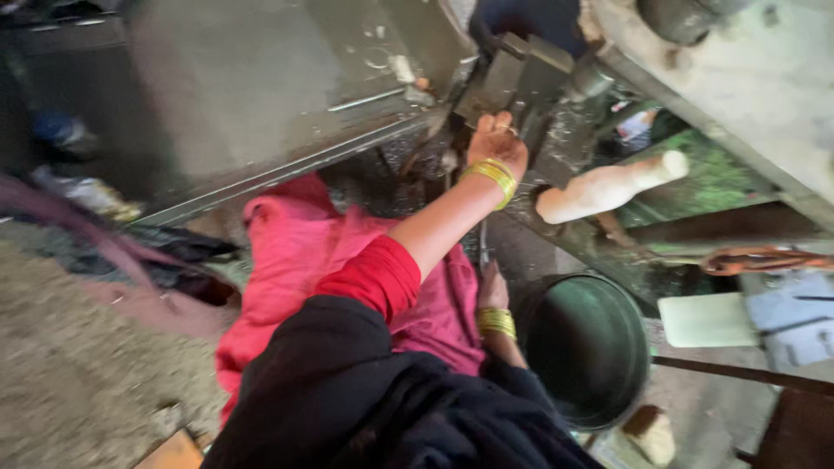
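Observation:
My left hand (497, 139), with gold bangles at the wrist, reaches up from a red sleeve to a grey metal press machine (530, 82). It lies against the machine's block, fingers tucked out of sight. My right hand (493, 291), also bangled, sits low over my pink garment (295, 252). It is closed around a thin metal rod (483, 245) that points up toward the machine. A black shawl (373, 408) covers my body at the bottom of the view.
A dark round bucket (586, 347) stands right of my right hand. A pale wooden handle (608, 187) sticks out of the machine. A pale flat block (705, 320) and a rusty orange bar (764, 259) lie at right. Gritty ground (78, 373) spreads left.

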